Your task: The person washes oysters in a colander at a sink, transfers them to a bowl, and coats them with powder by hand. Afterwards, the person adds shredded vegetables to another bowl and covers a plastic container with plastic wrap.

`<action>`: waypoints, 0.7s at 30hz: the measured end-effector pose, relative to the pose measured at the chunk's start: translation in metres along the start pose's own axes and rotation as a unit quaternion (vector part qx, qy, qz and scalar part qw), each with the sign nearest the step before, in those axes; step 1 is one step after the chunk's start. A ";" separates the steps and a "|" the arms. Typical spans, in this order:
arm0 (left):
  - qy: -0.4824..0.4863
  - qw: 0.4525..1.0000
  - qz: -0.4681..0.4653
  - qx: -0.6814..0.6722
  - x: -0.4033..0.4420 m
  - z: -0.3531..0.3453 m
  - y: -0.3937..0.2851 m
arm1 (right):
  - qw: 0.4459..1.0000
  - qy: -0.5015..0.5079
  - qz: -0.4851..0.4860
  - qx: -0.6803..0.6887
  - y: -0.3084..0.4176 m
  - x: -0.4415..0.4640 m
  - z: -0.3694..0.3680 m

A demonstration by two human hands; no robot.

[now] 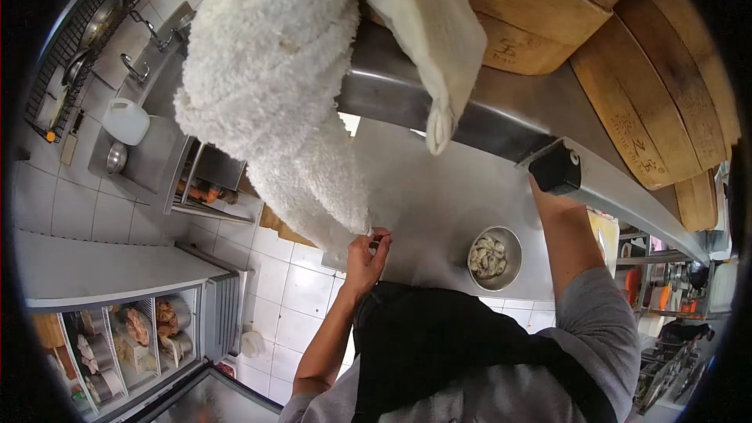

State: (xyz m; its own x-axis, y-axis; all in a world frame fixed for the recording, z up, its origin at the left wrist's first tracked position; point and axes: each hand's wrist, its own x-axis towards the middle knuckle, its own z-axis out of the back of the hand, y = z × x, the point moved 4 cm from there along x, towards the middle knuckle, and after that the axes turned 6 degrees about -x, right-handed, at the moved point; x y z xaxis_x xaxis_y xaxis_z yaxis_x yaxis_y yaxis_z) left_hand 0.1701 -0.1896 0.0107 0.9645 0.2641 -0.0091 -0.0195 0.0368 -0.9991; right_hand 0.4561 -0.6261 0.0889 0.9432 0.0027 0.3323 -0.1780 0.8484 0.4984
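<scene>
A white fluffy towel (270, 86) hangs from the upper shelf at the front. My left hand (368, 260) is at its lower edge, thumb and fingers pinched together on the cloth. My right forearm (568, 231) reaches up behind the shelf's metal edge, and the hand itself is hidden there. On the steel worktop (423, 196), a round metal bowl (511, 263) holds several pale grey, wet-looking pieces (489, 255), which I cannot name for certain. It stands between my two arms, touched by neither. A smoother white cloth (427, 31) hangs beside the towel.
Wooden boxes or steamers (638, 102) with dark characters sit on the metal shelf (454, 102) overhead. To the left are a sink (149, 158) and a fridge (125, 266) with containers of food inside. A rack with utensils (666, 282) stands at the right.
</scene>
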 end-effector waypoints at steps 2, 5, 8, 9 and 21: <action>-0.001 1.000 -0.007 -0.011 0.001 -0.001 0.006 | 1.000 0.001 -0.001 0.005 0.000 0.002 0.001; -0.002 1.000 -0.016 -0.003 0.001 -0.002 -0.004 | 1.000 0.002 -0.004 0.014 -0.001 0.007 0.002; 0.007 1.000 -0.027 0.009 0.005 -0.006 -0.003 | 1.000 0.002 -0.008 0.020 -0.003 0.006 0.004; 0.013 0.999 -0.032 0.011 0.009 -0.007 -0.003 | 1.000 0.002 -0.009 0.022 -0.004 0.006 0.006; 0.026 0.999 0.013 -0.030 0.022 -0.017 0.000 | 0.998 -0.005 -0.028 0.061 -0.003 0.020 0.003</action>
State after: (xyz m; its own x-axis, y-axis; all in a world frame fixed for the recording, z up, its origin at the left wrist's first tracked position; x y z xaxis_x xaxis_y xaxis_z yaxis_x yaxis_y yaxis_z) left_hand 0.1958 -0.2006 0.0097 0.9762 0.2136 -0.0361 -0.0308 -0.0278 -0.9991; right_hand 0.4749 -0.6303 0.0963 0.9502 -0.0491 0.3078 -0.1577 0.7761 0.6106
